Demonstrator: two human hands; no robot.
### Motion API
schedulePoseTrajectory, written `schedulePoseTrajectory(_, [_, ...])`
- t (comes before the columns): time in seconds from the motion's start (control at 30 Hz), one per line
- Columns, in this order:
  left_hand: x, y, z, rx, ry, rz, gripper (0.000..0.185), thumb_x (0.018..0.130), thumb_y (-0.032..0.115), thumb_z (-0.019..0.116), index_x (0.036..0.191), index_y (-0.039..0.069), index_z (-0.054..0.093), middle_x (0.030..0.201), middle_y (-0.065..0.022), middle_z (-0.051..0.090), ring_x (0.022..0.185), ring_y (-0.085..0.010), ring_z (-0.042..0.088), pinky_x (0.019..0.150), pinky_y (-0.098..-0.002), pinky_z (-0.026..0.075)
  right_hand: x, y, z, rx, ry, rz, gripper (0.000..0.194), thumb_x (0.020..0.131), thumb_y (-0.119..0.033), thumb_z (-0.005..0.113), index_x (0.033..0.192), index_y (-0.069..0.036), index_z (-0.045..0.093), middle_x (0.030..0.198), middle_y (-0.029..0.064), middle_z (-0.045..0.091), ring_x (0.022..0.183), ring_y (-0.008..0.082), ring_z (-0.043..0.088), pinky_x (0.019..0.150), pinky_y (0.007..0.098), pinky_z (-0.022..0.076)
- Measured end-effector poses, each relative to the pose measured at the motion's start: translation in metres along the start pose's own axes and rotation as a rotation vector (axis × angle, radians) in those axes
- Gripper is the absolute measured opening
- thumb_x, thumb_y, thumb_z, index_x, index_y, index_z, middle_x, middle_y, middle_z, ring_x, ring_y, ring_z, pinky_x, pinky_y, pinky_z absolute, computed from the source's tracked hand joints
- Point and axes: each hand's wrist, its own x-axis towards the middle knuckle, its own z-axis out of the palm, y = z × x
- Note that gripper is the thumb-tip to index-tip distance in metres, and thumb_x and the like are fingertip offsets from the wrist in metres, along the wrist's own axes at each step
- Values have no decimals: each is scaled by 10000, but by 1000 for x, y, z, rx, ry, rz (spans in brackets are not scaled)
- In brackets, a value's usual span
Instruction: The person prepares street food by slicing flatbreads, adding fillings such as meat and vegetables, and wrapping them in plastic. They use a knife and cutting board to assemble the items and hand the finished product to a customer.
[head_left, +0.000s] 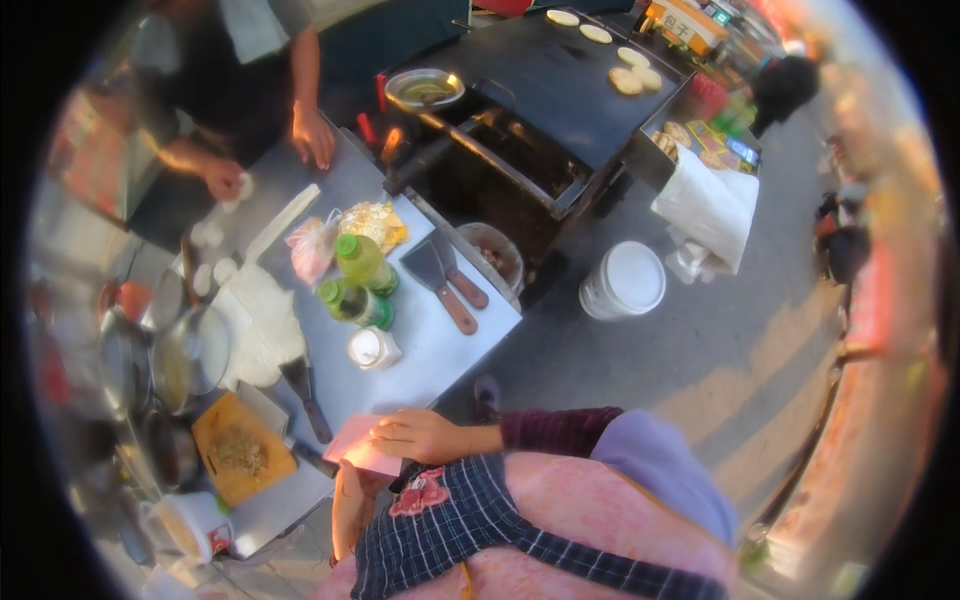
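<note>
Both of my hands are on a flat pink sheet or pouch (365, 442) near the table's front edge; its material is unclear. My right hand (420, 436) lies over its upper side with the fingers extended. At its lower edge, my left hand (351, 502) grips it, the fingers partly hidden. Just beyond it are a wooden-handled scraper (306, 394) and a cleaver (266, 416). Left of these is a wooden cutting board (244, 450) bearing chopped food. A large piece of pale dough (262, 326) lies farther up the metal table (442, 360).
Two scrapers (446, 281), two green-capped bottles (364, 266) and a white jar (373, 348) stand or lie on the table. A co-worker's hand (311, 139) rests at the far end. Beyond is a griddle (540, 82) with flatbreads. A white bucket (626, 281) is on the ground.
</note>
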Motion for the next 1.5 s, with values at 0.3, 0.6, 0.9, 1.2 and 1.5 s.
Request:
schedulePoseTrajectory(0.3, [31, 31, 142, -125, -175, 224, 423, 1039, 169, 472, 1416, -5, 394, 1346, -141, 530, 1216, -249, 542, 1029, -385, 448, -17, 17, -131, 309, 17, 467, 436, 880, -196, 711, 1248, -14, 563, 1268, 138, 546, 1067, 294, 598, 903, 346, 497])
schedulePoseTrajectory(0.6, [153, 48, 367, 139, -443, 267, 402, 1029, 141, 485, 1393, -25, 448, 1335, -114, 556, 1225, -210, 533, 1034, -334, 420, -45, 140, -313, 512, 458, 933, 242, 855, -64, 720, 1043, -48, 568, 892, 6, 565, 806, 80, 554, 707, 234, 477])
schedulePoseTrajectory(0.9, [249, 64, 685, 188, -399, 281, 366, 1038, 165, 486, 1337, -47, 502, 1290, -104, 585, 1160, -178, 562, 1001, -307, 438, -96, 304, -585, 520, 582, 980, 137, 846, -44, 691, 896, -55, 564, 823, 3, 582, 761, 74, 557, 683, 236, 469])
schedulePoseTrajectory(1.2, [297, 88, 793, 316, -374, 341, 381, 1064, 258, 423, 1270, -34, 557, 1179, -84, 635, 1085, -160, 592, 935, -281, 458, -111, 383, -681, 668, 396, 938, 202, 865, -109, 705, 1010, -21, 595, 906, 13, 613, 837, 88, 566, 762, 247, 469])
schedulePoseTrajectory(1.5, [315, 125, 821, 888, -77, 1022, 995, 806, 351, 790, 1515, -33, 206, 1525, -237, 331, 1364, -341, 415, 1126, -412, 323, -86, 419, -698, 1572, 276, 835, 511, 860, -9, 563, 1360, 31, 463, 1255, 86, 564, 1149, 168, 567, 964, 311, 482])
